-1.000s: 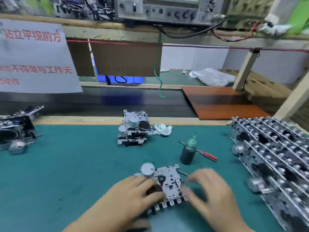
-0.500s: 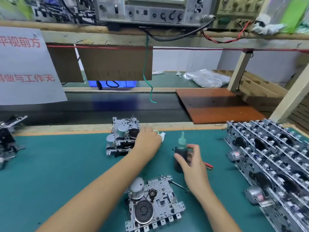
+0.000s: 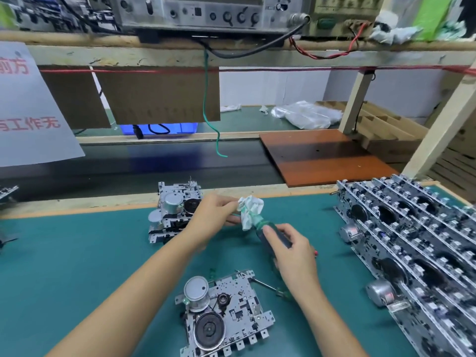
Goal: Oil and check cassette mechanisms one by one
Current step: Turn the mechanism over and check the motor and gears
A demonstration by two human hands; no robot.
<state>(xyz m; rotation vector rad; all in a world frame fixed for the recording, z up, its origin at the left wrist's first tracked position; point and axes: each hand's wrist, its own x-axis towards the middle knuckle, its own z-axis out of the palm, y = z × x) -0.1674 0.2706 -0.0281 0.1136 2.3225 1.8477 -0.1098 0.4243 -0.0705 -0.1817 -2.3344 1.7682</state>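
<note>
Head view, right hand (image 3: 291,251) gripping dark oil bottle (image 3: 268,237) tilted over teal counter (image 3: 77,266), left hand (image 3: 213,220) pinching crumpled white cloth (image 3: 249,208) at its green tip, flat metal cassette mechanism (image 3: 226,318) near front edge, stacked mechanisms (image 3: 412,240) crowding right side, open mat left.

The oil bottle (image 3: 268,234) is mostly hidden: the right hand (image 3: 291,251) covers its body and a crumpled rag (image 3: 249,210) covers its tip. A paper sign (image 3: 28,109) is cut off at the left edge. The stacked mechanisms (image 3: 412,243) blur toward the right edge.
</note>
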